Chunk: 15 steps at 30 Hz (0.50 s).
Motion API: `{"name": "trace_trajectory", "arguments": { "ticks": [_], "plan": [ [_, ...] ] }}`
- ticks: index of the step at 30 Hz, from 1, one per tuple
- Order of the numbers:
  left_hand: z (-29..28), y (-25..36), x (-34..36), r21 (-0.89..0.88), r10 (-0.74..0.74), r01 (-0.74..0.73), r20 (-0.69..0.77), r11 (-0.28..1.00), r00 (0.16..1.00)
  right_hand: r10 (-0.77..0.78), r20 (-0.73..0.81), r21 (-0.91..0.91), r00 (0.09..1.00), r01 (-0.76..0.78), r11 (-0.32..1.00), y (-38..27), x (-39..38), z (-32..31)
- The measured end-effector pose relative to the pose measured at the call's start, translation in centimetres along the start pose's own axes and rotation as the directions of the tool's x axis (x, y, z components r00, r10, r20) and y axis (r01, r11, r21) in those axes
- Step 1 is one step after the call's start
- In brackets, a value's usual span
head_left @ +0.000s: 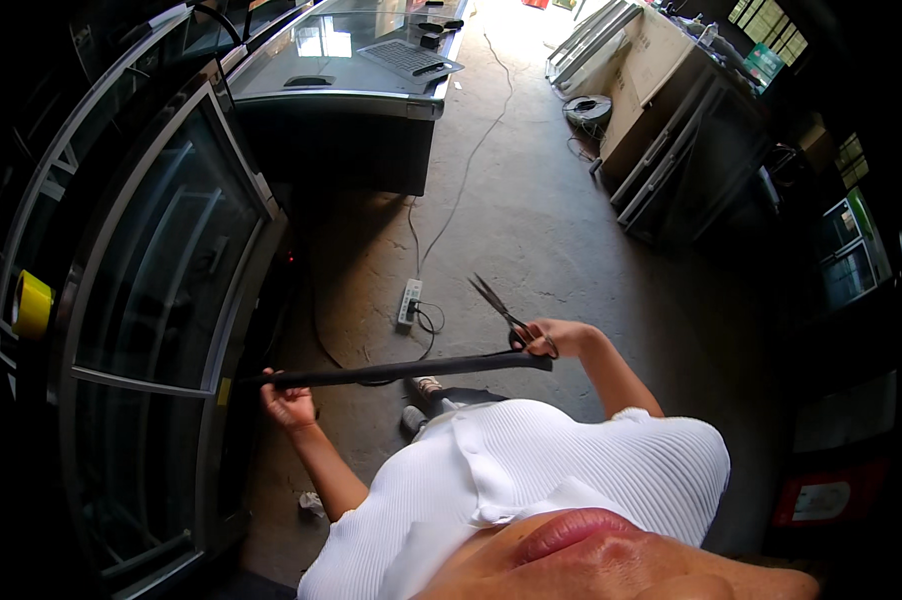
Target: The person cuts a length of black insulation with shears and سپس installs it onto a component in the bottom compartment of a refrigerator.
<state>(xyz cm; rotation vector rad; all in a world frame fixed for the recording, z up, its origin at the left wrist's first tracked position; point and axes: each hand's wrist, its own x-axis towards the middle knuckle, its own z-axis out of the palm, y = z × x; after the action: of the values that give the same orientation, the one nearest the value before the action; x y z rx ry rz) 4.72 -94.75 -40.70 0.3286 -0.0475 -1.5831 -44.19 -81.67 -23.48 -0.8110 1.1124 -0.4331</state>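
Note:
A long, flat black strip [411, 371] stretches across in front of my body. My left hand [289, 404] is closed on it near its left end, where the strip fades into the dark beside the glass door. In my right hand [561, 338] is a pair of dark scissors [495, 300], my fingers at the handle loops and the blades pointing up and to the left, slightly apart. The strip's right end lies just below the scissor handles; whether my right fingers also pinch it, I cannot tell.
At left stands a glass-doored cabinet [166, 270] with a yellow tape roll [33, 306] by it. Ahead is a glass-topped table [331, 60] carrying a keyboard [406, 58]. A power strip [409, 300] and cables lie on the floor. Panels [661, 150] lean at right.

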Motion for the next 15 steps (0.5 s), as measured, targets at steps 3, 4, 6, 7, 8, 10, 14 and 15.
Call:
{"name": "trace_trajectory", "arguments": {
  "ticks": [3, 4, 6, 7, 8, 10, 14, 15],
  "plan": [
    [0.4, 4.7, 0.6, 0.003, 0.135, -0.135, -0.094, 0.991, 0.986, -0.074, 0.106, 0.017, 0.992, 0.073, 0.997, -3.0, 4.5, -0.9],
    [-0.1, 6.2, 0.9, 0.024, 0.171, -0.17, -0.098, 0.985, 0.98, -0.097, 0.12, 0.011, 0.988, 0.097, 0.995, -4.4, 5.7, -0.8],
    [1.0, 7.0, 0.8, 0.077, 0.244, -0.234, -0.177, 0.969, 0.953, -0.158, 0.155, 0.022, 0.975, 0.157, 0.987, -6.1, 6.9, -1.0],
    [0.9, 7.2, 1.3, 0.082, 0.256, -0.245, -0.203, 0.966, 0.945, -0.168, 0.158, 0.028, 0.973, 0.166, 0.986, -6.5, 7.2, -1.4],
    [0.8, 7.4, 1.6, 0.089, 0.274, -0.26, -0.238, 0.962, 0.932, -0.178, 0.162, 0.03, 0.971, 0.175, 0.984, -7.1, 7.4, -1.9],
    [0.6, 7.2, 2.9, 0.099, 0.299, -0.282, -0.29, 0.954, 0.909, -0.199, 0.149, 0.063, 0.969, 0.192, 0.979, -7.2, 8.0, -3.1],
    [3.2, 5.2, 5.1, 0.076, 0.292, -0.294, -0.496, 0.953, 0.818, -0.364, 0.1, 0.251, 0.926, 0.33, 0.91, -6.9, 8.5, -6.8],
    [4.3, 4.5, 5.6, 0.062, 0.273, -0.291, -0.574, 0.955, 0.772, -0.432, 0.083, 0.314, 0.898, 0.388, 0.866, -7.4, 8.5, -7.4]
  ]
}}
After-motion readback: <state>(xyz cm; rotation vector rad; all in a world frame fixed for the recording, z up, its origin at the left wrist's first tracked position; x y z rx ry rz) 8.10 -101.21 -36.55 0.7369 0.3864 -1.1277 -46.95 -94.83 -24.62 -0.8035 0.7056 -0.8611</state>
